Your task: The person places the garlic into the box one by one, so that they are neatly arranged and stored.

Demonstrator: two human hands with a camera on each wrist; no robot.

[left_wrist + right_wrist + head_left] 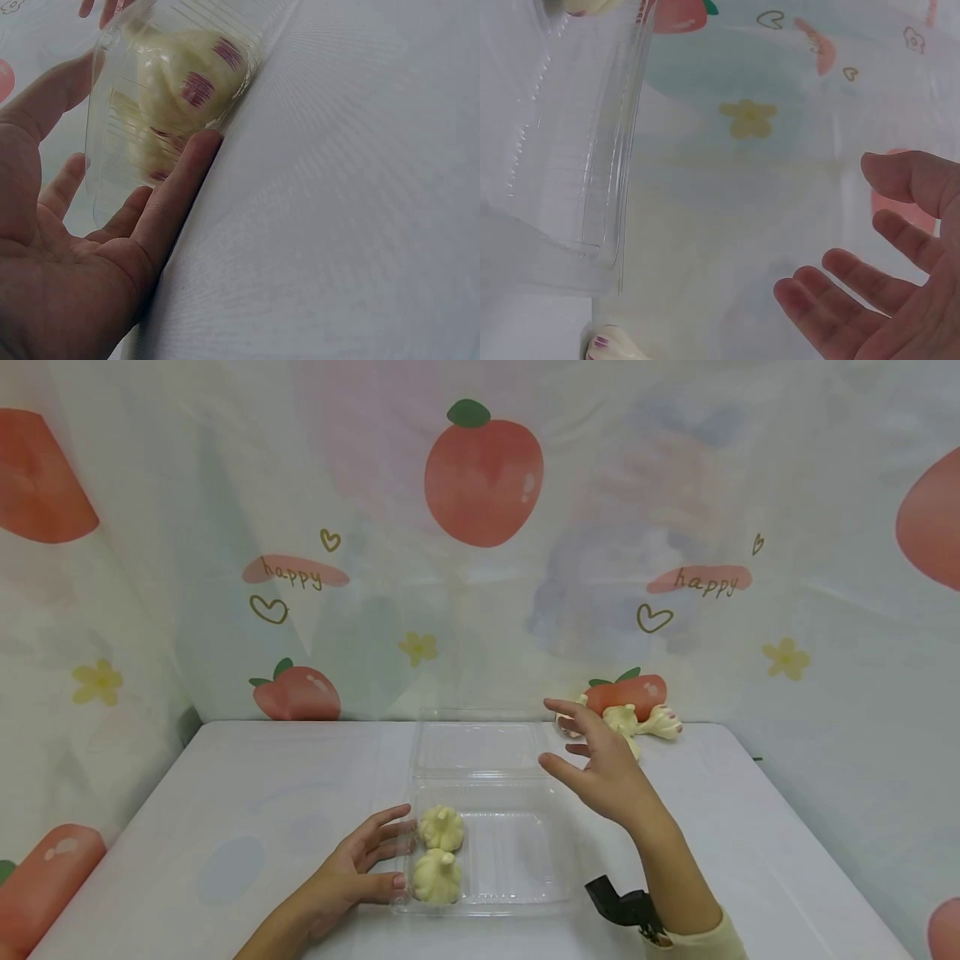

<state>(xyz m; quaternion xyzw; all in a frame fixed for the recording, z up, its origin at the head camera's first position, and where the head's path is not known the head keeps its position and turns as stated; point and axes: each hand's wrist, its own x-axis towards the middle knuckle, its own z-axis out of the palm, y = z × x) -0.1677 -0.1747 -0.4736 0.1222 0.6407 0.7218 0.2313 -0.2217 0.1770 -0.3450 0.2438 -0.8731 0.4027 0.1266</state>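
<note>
Garlic bulbs (621, 718) just beyond the nearer right hand (602, 767), empty, fingers spread; left hand (358, 864), fingers extended, against clear container (512, 860).

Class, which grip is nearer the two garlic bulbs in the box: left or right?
Left. The left grip touches the box at its left side, beside the bulbs; the right grip hovers farther off, forward and right.

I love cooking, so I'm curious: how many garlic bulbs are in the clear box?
2: the nearer bulb and the farther bulb, both along the left side of the clear box, beside the left hand.
</note>
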